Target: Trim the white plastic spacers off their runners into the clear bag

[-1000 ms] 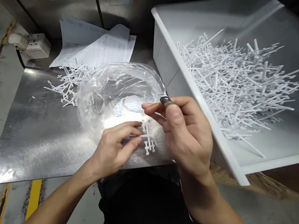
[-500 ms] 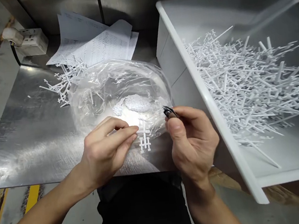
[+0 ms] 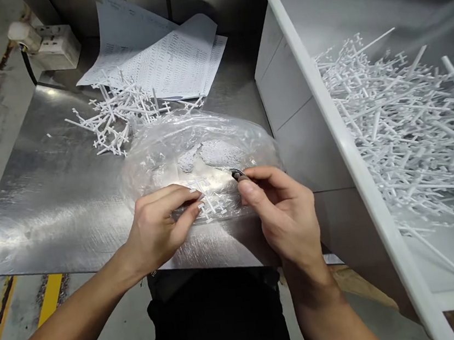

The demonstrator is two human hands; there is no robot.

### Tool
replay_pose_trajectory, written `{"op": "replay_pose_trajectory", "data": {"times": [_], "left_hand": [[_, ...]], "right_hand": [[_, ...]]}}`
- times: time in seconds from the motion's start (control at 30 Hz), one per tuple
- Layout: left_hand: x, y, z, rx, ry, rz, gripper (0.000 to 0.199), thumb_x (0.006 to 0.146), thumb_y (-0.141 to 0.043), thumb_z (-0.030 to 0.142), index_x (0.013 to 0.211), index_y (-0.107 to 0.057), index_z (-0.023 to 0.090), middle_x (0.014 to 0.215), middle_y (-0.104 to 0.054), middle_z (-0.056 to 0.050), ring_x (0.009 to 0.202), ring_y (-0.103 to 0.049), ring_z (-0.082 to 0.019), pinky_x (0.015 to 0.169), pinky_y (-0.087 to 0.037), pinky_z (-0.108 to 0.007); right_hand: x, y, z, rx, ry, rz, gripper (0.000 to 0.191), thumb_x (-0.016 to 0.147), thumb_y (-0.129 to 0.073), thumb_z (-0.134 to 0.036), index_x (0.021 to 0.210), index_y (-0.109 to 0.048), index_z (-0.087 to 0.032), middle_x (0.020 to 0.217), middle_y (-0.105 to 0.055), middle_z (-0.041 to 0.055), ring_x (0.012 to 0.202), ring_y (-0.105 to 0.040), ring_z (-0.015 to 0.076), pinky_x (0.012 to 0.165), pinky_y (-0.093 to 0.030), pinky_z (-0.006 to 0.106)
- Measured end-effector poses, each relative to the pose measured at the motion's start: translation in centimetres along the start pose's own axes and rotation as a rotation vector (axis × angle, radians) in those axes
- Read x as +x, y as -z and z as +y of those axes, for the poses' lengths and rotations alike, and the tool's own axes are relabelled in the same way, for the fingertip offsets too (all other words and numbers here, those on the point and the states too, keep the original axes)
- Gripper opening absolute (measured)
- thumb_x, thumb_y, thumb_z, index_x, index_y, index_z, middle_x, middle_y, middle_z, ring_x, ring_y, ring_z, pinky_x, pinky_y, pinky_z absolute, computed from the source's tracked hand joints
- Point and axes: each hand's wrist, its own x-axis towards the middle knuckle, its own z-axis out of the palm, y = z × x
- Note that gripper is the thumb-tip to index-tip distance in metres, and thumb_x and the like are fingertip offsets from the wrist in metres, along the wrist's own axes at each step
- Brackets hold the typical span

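White plastic, moulded into a small branched piece (image 3: 209,200), sits at the near side of a clear bag (image 3: 204,122) on a metal counter (image 3: 48,197), pinched between the thumb and forefinger of a person's left hand (image 3: 167,219). Its long stem appears to slant, the far end toward the middle of the bag, the near end toward the bag's near edge and a little rightward; whether it touches the film cannot be told. At the bag's near right, the right hand (image 3: 283,207) is clamped on what looks like a small clipper (image 3: 238,175), whose tip sits over the bag, to the right of the piece and slightly beyond it. The two hands stand apart, the left being the nearer, in contact with the piece; the short gap to the clipper looks to be the relation that counts, with the piece lying leftward and closer to the bag's near edge. Beyond the bag's far left side, a pile of similar pieces (image 3: 110,117) lies beside printed papers (image 3: 171,55); right of the bag stands a white bin (image 3: 340,128).
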Motion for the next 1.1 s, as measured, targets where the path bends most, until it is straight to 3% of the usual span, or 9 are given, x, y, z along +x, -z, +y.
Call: {"op": "replay_pose_trajectory", "data": {"times": [0.1,0.23,0.5,0.63,0.77,0.97,1.1], "left_hand": [[-0.1,-0.3,-0.1,0.037,-0.034,0.055,0.009,0.097,-0.074,0.01,0.1,-0.077,0.018,0.091,-0.082,-0.003,0.083,-0.08,-0.016,0.075,-0.065,-0.023],[-0.1,-0.7,0.1,0.122,-0.129,0.118,0.01,0.097,-0.074,0.008,0.101,-0.075,0.018,0.092,-0.081,-0.003,0.084,-0.079,-0.015,0.077,-0.065,-0.025],[0.8,-0.5,0.2,0.324,-0.286,-0.004,0.016,0.095,-0.068,0.002,0.096,-0.071,0.018,0.093,-0.079,-0.006,0.082,-0.075,-0.019,0.073,-0.06,-0.032],[0.8,-1.2,-0.2,0.287,-0.292,-0.069,0.015,0.1,-0.062,0.005,0.103,-0.072,0.017,0.093,-0.08,-0.006,0.082,-0.075,-0.02,0.072,-0.06,-0.033],[0.6,-1.7,-0.3,0.265,-0.283,-0.042,0.013,0.1,-0.063,0.004,0.102,-0.072,0.013,0.093,-0.08,-0.008,0.081,-0.075,-0.021,0.071,-0.061,-0.034],[0.5,-1.5,-0.5,0.261,-0.271,-0.011,0.018,0.098,-0.061,0.002,0.098,-0.072,0.016,0.091,-0.079,-0.006,0.078,-0.074,-0.018,0.07,-0.061,-0.031],[0.6,-1.6,-0.4,0.279,-0.267,-0.017,0.02,0.098,-0.06,0.002,0.095,-0.071,0.018,0.088,-0.078,-0.004,0.076,-0.072,-0.017,0.068,-0.059,-0.031]], "right_hand": [[-0.8,0.4,0.5,-0.015,0.073,0.014,0.008,0.094,-0.081,-0.023,0.102,-0.082,-0.025,0.094,-0.077,0.0012,0.085,-0.071,0.0175,0.076,-0.059,0.033],[-1.6,0.1,-0.2,-0.067,0.123,-0.012,0.012,0.095,-0.082,-0.022,0.107,-0.081,-0.025,0.086,-0.075,-0.0008,0.074,-0.067,0.0153,0.067,-0.056,0.03],[-1.6,0.0,-2.2,-0.121,0.212,-0.051,0.012,0.098,-0.08,-0.024,0.109,-0.075,-0.023,0.082,-0.075,-0.001,0.066,-0.067,0.0149,0.059,-0.055,0.03],[-0.8,-0.4,-3.2,-0.18,0.27,-0.094,0.01,0.099,-0.077,-0.024,0.108,-0.075,-0.024,0.086,-0.076,0.0002,0.072,-0.069,0.0166,0.066,-0.059,0.032],[0.2,-0.1,-3.5,-0.305,0.322,-0.065,0.006,0.098,-0.077,-0.022,0.103,-0.076,-0.024,0.081,-0.073,-0.0013,0.067,-0.064,0.0158,0.067,-0.057,0.033],[-0.8,0.5,-1.9,-0.274,0.28,-0.152,0.009,0.098,-0.079,-0.02,0.106,-0.076,-0.023,0.087,-0.074,0.0,0.073,-0.064,0.0156,0.067,-0.054,0.032],[-1.6,-0.2,-1.1,-0.328,0.256,-0.084,0.006,0.098,-0.078,-0.022,0.103,-0.076,-0.023,0.081,-0.071,-0.001,0.066,-0.058,0.0146,0.064,-0.053,0.032]]}}
